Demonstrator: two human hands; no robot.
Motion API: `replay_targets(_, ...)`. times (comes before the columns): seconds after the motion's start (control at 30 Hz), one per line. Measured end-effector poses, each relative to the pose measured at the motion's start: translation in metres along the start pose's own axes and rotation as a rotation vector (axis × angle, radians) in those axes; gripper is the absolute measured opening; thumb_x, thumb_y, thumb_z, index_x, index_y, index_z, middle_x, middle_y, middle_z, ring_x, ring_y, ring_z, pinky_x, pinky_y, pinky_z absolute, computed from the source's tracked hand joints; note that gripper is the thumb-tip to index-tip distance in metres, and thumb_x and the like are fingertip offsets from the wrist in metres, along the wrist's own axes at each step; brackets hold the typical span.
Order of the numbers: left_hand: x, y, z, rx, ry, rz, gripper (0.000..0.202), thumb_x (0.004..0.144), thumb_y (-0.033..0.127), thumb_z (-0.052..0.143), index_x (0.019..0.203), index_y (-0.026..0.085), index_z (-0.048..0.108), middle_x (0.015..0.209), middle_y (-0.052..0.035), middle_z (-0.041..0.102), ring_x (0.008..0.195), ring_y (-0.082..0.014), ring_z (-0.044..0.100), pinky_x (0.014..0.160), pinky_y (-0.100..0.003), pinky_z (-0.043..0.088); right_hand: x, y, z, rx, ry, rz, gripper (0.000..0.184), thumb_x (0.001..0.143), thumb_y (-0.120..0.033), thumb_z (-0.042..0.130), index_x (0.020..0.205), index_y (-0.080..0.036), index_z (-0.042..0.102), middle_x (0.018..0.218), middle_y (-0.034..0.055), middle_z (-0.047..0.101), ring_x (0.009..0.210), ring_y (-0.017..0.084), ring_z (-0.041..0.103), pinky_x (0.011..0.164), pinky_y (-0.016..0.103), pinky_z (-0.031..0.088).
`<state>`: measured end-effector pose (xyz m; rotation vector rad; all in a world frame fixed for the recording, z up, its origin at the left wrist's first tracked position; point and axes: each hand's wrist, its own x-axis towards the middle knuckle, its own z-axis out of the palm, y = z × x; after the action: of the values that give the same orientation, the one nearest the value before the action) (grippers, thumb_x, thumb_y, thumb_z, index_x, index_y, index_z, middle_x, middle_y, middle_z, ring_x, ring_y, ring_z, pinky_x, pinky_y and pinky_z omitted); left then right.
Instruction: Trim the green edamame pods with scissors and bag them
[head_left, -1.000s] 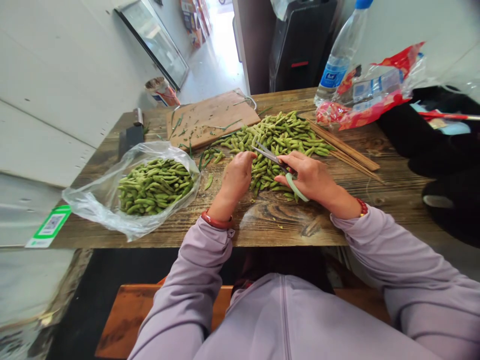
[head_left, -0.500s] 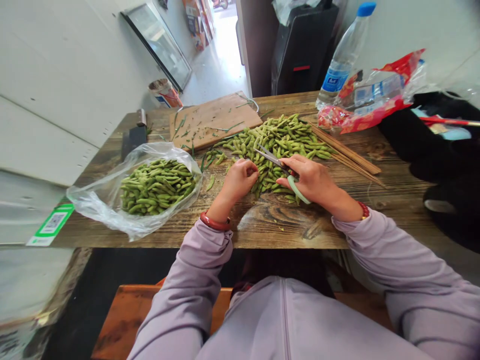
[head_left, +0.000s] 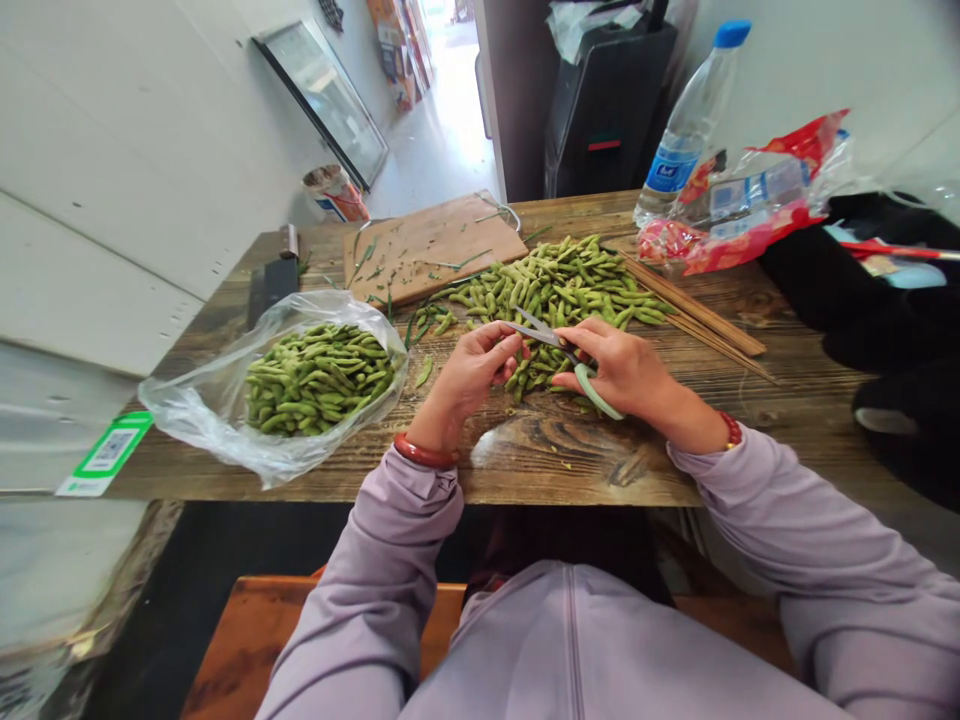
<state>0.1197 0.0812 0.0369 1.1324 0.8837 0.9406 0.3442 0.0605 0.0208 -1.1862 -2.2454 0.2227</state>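
Head view. The right hand [head_left: 622, 365] grasps opened, green-handled scissors [head_left: 598, 392]; the left hand [head_left: 472, 368] is curled at their tips, and whether it pinches anything cannot be told. Green pods [head_left: 555, 285] lie heaped on the tabletop [head_left: 420, 470], beyond and between both hands; more fill a clear bag [head_left: 202, 405] at left. The bottle's blue label [head_left: 669, 170] is illegible; a green-bordered card [head_left: 109, 450] shows a square printed code.

A mostly bare strip of brown wooden table [head_left: 540, 487] is leaving passage along the near edge. Heaped green pods [head_left: 562, 287] and a flat tan wooden cutting board [head_left: 435, 230] are blocking the way forward, while a clear, pod-filled plastic bag [head_left: 214, 425] is obstructing the left.
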Motion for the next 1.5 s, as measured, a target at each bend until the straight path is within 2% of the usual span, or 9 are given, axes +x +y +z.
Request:
replay_targets(0.23, 0.0, -0.005, 0.004, 0.108, -0.02, 0.023, 0.032, 0.074, 0.042, 0.083, 0.089, 0.014, 0.075, 0.073, -0.0014, 0.065, 0.051, -0.0054, 0.047, 0.046, -0.02, 0.032, 0.0, -0.003, 0.002, 0.014, -0.008, -0.046, 0.051, 0.084, -0.038, 0.076, 0.129, -0.019, 0.061, 0.108, 0.0113, 0.068, 0.081, 0.024, 0.066, 0.075, 0.038, 0.054)
replay_targets(0.53, 0.0, -0.009, 0.005, 0.055, -0.024, 0.06, 0.027, 0.077, 0.04, 0.081, 0.091, 0.018, 0.076, 0.077, -0.0017, 0.069, 0.052, -0.0053, 0.048, 0.048, -0.021, 0.033, 0.0, -0.002, 0.003, 0.037, 0.021, -0.075, 0.059, 0.08, -0.043, 0.079, 0.131, -0.021, 0.059, 0.111, 0.0124, 0.065, 0.099, 0.031, 0.065, 0.087, 0.045, 0.054)
replay_targets(0.67, -0.001, -0.009, 0.006, 0.056, -0.042, 0.065, 0.028, 0.078, 0.041, 0.081, 0.091, 0.018, 0.076, 0.076, -0.002, 0.067, 0.052, -0.0058, 0.048, 0.047, -0.021, 0.031, 0.0, -0.002, 0.005, 0.069, 0.033, -0.088, 0.059, 0.08, -0.042, 0.079, 0.13, -0.019, 0.059, 0.111, 0.0127, 0.065, 0.098, 0.03, 0.065, 0.086, 0.044, 0.055)
replay_targets(0.9, -0.002, -0.009, 0.011, 0.084, -0.036, 0.05, 0.027, 0.077, 0.04, 0.081, 0.091, 0.017, 0.076, 0.074, -0.0012, 0.065, 0.052, -0.0061, 0.048, 0.046, -0.021, 0.031, -0.001, -0.003, 0.004, 0.087, 0.028, -0.071, 0.058, 0.079, -0.039, 0.08, 0.13, -0.022, 0.058, 0.11, 0.0108, 0.064, 0.095, 0.029, 0.065, 0.082, 0.042, 0.056)
replay_targets(1.17, -0.001, -0.011, 0.01, 0.068, -0.035, 0.057, 0.027, 0.078, 0.04, 0.08, 0.093, 0.018, 0.077, 0.074, -0.0016, 0.065, 0.052, -0.0065, 0.047, 0.046, -0.021, 0.032, 0.0, -0.004, 0.004, 0.113, 0.03, -0.076, 0.059, 0.077, -0.038, 0.081, 0.129, -0.022, 0.058, 0.11, 0.011, 0.064, 0.098, 0.03, 0.065, 0.084, 0.044, 0.056)
replay_targets(1.5, -0.001, -0.009, 0.008, 0.095, -0.024, 0.064, 0.027, 0.077, 0.04, 0.081, 0.089, 0.016, 0.076, 0.069, -0.0011, 0.064, 0.051, -0.0063, 0.046, 0.047, -0.021, 0.032, -0.001, -0.003, 0.003, 0.034, 0.017, -0.075, 0.041, 0.088, -0.038, 0.073, 0.123, -0.02, 0.062, 0.101, 0.0087, 0.067, 0.079, 0.022, 0.063, 0.072, 0.035, 0.051)
